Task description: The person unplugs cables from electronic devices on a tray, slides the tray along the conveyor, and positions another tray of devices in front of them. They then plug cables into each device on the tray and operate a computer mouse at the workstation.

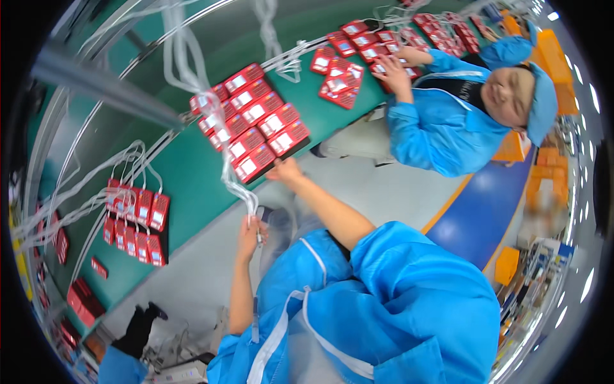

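Close-set rows of red keypad devices [256, 112] with pale screens sit on a black tray [295, 148] at the green bench's near edge. My right hand [286, 171] pinches the tray's near edge, its fingertips beside the closest device. My left hand [252, 232], nearer my body, is closed around a bundle of white cables [231, 176], with the plug ends poking out below the fingers. The bundle hangs from above and passes over the left part of the devices. The fingers of both hands are slightly blurred.
To the left, another group of red devices [137, 208] has white cables plugged in. A grey metal post [109, 83] slants over the green bench [192, 192]. At right, a co-worker in blue [441, 128] handles more red devices [342, 83]. Orange bins [506, 265] stand farther right.
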`<state>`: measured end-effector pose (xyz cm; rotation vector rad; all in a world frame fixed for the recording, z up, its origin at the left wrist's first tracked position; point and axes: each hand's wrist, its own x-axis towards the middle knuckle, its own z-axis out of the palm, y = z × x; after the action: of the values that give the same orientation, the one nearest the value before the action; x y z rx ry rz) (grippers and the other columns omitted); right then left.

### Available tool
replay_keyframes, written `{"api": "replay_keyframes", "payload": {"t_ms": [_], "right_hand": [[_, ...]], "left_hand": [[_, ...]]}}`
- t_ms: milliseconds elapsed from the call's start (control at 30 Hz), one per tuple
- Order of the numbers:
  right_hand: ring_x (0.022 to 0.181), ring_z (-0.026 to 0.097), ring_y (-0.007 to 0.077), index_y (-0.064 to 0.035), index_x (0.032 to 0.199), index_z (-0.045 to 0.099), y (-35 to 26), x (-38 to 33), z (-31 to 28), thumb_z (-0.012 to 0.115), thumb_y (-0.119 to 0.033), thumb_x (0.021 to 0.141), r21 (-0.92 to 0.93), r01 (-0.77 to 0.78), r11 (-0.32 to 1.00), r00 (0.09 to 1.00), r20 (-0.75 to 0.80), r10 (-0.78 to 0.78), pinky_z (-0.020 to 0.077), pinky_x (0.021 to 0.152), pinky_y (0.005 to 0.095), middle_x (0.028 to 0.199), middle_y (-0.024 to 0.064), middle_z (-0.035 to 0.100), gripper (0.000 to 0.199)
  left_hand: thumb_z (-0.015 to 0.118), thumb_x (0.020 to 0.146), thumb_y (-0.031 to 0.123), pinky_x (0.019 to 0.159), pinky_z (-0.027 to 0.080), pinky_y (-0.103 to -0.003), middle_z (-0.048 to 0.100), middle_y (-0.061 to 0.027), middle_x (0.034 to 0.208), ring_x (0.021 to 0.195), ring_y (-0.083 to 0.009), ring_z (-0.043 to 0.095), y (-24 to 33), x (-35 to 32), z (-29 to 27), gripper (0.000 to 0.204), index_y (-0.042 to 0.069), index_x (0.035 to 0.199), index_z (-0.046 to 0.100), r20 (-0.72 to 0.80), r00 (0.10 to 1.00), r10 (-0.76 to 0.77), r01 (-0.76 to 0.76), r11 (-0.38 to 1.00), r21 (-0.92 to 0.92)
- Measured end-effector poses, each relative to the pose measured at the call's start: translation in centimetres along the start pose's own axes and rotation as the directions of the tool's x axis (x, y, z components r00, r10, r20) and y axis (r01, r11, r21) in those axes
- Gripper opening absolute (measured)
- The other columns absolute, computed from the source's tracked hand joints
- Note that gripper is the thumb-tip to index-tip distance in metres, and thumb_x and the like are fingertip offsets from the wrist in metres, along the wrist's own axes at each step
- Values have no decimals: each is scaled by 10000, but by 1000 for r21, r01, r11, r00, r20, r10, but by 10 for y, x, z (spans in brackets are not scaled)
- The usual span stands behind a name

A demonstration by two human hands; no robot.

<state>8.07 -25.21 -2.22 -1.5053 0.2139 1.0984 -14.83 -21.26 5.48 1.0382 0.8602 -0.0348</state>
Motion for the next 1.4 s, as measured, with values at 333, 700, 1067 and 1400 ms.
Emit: {"api": "replay_keyframes", "payload": {"t_ms": [333,700,1067,1400], "right_hand": [[998,563,140,-94,1230,537,-49,-118,-27,533,-412,967,12,-185,983,627,772,108,477,837,317,1061,6,587,412],[836,640,162,0,935,653,-132,-148,-30,563,-422,946,310,170,935,824,475,-308,503,691,278,955,113,685,432],[927,627,212,19,857,640,-109,-184,17,599,-214,908,-406,881,244,412,401,-819,487,847,370,969,128,664,242],[499,518,101,-77,687,539,-129,-170,87,614,-302,922,28,489,872,843,240,-481,390,460,288,585,14,562,333]], "left_hand": [[470,1003,315,345,214,-206,429,43,599,407,-26,333,63,17,77,232,91,955,504,-140,987,78,-73,996,43],[482,968,354,1027,350,-377,535,-123,1280,1221,-230,470,88,12,129,461,35,1301,489,-427,798,425,-569,766,-300],[362,960,498,1088,324,-472,444,-183,1419,1299,-326,428,100,22,109,596,32,1316,466,-154,952,266,-269,483,-833],[398,967,470,1061,374,-475,504,-162,1358,1228,-325,491,127,38,57,549,29,1282,488,150,841,520,31,231,-973]]}}
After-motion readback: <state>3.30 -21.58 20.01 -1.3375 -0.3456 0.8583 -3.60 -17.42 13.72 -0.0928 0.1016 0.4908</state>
